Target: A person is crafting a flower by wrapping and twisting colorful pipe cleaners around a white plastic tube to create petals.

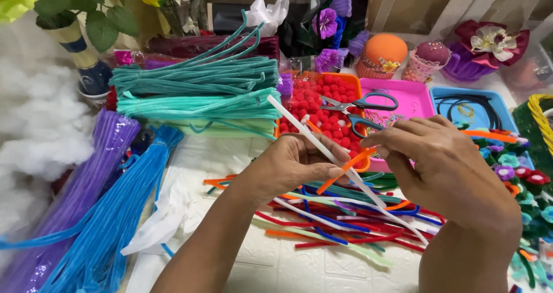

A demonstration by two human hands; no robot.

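White pipe cleaner [322,143] slanting up and away from the loose multicoloured pile [340,221], pinched low down in the closed fingers of the left hand [294,166]. Orange pipe cleaner [345,169] crossing it just above that pile, its upper end nipped between thumb and forefinger of the right hand [443,166], other fingers curled loosely. Scissors [360,111] lying beyond the pile, across the orange tray [351,82] of red pompoms and the pink tray [417,97].

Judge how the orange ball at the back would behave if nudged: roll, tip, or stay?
The orange ball sits in a small basket, so it probably stays put. It looks fuzzy and likely light; a firmer push might tip ball and basket together.
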